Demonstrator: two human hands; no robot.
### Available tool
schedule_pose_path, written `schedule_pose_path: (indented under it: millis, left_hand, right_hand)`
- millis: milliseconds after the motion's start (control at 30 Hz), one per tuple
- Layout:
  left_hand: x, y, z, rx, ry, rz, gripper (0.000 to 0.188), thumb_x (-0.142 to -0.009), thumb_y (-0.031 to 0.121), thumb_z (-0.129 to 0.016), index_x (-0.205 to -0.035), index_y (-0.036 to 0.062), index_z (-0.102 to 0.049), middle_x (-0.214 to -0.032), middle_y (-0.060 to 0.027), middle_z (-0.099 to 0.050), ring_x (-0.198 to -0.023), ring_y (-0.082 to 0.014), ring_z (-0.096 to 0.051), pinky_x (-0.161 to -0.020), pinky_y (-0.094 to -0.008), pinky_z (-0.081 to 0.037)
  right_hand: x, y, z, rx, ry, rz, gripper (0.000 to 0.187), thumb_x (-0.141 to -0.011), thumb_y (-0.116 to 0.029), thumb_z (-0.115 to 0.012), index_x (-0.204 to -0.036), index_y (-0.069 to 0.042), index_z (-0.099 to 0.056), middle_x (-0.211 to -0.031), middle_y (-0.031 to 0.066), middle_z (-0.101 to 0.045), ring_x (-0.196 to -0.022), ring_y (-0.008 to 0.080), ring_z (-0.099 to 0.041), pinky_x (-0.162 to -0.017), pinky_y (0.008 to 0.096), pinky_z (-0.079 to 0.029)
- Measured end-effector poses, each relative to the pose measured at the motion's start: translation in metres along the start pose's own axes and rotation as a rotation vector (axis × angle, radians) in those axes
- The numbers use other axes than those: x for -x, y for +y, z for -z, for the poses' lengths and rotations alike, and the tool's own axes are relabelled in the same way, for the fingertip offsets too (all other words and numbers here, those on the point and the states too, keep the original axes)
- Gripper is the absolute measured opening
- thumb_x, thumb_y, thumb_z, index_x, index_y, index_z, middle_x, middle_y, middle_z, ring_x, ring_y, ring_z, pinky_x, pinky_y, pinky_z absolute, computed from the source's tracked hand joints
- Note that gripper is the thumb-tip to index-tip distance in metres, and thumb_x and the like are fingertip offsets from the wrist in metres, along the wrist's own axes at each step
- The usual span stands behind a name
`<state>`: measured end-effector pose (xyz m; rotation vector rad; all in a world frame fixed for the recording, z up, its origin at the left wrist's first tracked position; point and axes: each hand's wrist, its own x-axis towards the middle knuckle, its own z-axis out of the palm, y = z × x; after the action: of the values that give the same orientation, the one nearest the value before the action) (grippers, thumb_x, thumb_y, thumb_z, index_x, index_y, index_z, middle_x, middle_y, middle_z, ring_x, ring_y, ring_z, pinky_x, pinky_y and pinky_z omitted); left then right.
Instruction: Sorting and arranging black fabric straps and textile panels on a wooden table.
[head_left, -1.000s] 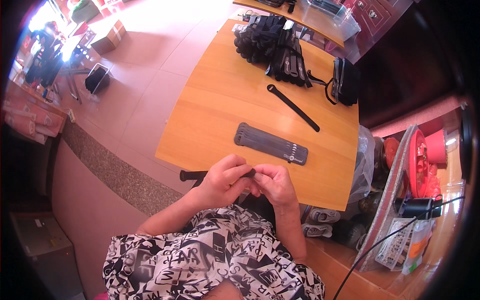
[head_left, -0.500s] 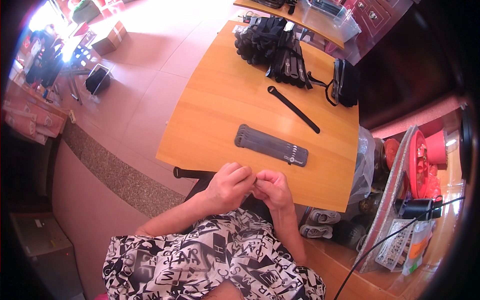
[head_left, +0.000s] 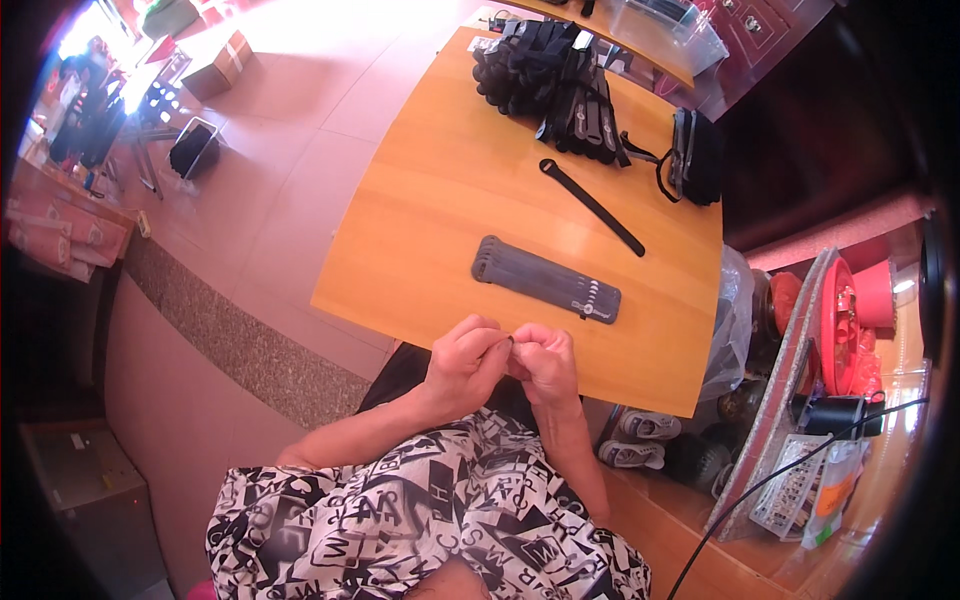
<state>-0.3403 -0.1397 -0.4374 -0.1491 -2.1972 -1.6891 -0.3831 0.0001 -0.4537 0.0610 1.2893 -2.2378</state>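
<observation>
Above the table's near edge, my left hand [head_left: 463,366] and my right hand [head_left: 547,366] meet fingertip to fingertip, both closed in a pinch. A small dark bit of a black strap [head_left: 510,339] shows between them; my fingers hide the rest. Just beyond my hands lies a fanned stack of dark grey straps [head_left: 545,278] with rounded, slotted ends and pale print. Farther off, a single black strap [head_left: 593,207] lies slantwise on the wooden table [head_left: 400,240].
Bundled black straps [head_left: 530,70] are heaped at the table's far end, with another bundle [head_left: 695,155] at its right edge. To the right stand a shelf with a red round tray [head_left: 850,325] and a white basket [head_left: 790,485]. Shoes [head_left: 632,453] sit below the table.
The black strap end that stuck out left of my left hand no longer shows there. Both hands stay pinched together, slightly higher and turned, and the view has shifted a little.
</observation>
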Motion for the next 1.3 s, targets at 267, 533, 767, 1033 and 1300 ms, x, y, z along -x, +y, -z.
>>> schedule_pose_path:
  millis: [267, 533, 767, 1033, 1300]
  left_hand:
    - [-0.01, -0.006, 0.01, -0.274, -0.057, -0.426, 0.019, -0.069, -0.01, -0.064, -0.087, -0.0059, -0.061, -0.085, -0.0152, -0.059, -0.07, -0.029, -0.058, -0.058, -0.0339, -0.046]
    - [0.001, -0.007, 0.0, -0.128, 0.069, -0.279, 0.015, -0.075, -0.01, -0.062, -0.089, -0.0048, -0.061, -0.086, -0.0163, -0.06, -0.066, -0.0263, -0.059, -0.055, -0.0315, -0.046]
    - [-0.004, -0.007, 0.0, 0.085, 0.091, 0.3, 0.003, -0.083, -0.004, -0.059, -0.086, -0.0032, -0.06, -0.073, -0.0139, -0.058, -0.066, -0.0252, -0.06, -0.057, -0.0311, -0.048]
    - [-0.005, -0.006, 0.005, 0.026, 0.139, 0.104, 0.002, -0.087, -0.002, -0.059, -0.087, -0.0034, -0.06, -0.075, -0.0124, -0.06, -0.067, -0.0218, -0.061, -0.059, -0.0286, -0.048]
    - [-0.019, -0.003, 0.016, 0.04, 0.184, 0.474, 0.013, -0.09, 0.006, -0.055, -0.085, -0.0045, -0.06, -0.068, -0.0059, -0.059, -0.062, -0.0128, -0.056, -0.056, -0.0245, -0.045]
  right_hand:
    - [0.003, -0.013, 0.002, -0.124, -0.006, -0.225, 0.01, -0.084, -0.005, -0.057, -0.083, 0.004, -0.062, -0.063, 0.0022, -0.057, -0.048, 0.0073, -0.045, -0.044, 0.021, -0.033]
    - [0.002, 0.003, -0.006, -0.072, 0.012, -0.05, 0.008, -0.082, -0.001, -0.054, -0.076, 0.001, -0.059, -0.063, 0.0012, -0.055, -0.05, 0.0055, -0.044, -0.044, 0.0205, -0.033]
    - [-0.008, 0.011, -0.009, 0.064, 0.038, 0.041, 0.01, -0.078, 0.0, -0.053, -0.07, -0.001, -0.058, -0.062, -0.0012, -0.053, -0.052, 0.0046, -0.043, -0.046, 0.0201, -0.033]
    - [-0.002, -0.013, -0.034, 0.233, 0.11, -0.04, 0.011, -0.085, -0.004, -0.056, -0.079, 0.001, -0.064, -0.066, 0.0005, -0.059, -0.056, 0.004, -0.049, -0.049, 0.0192, -0.037]
    - [-0.006, 0.009, -0.045, 0.164, 0.173, 0.14, 0.013, -0.081, -0.002, -0.059, -0.068, -0.003, -0.054, -0.063, -0.0009, -0.053, -0.053, 0.0039, -0.043, -0.048, 0.0201, -0.033]
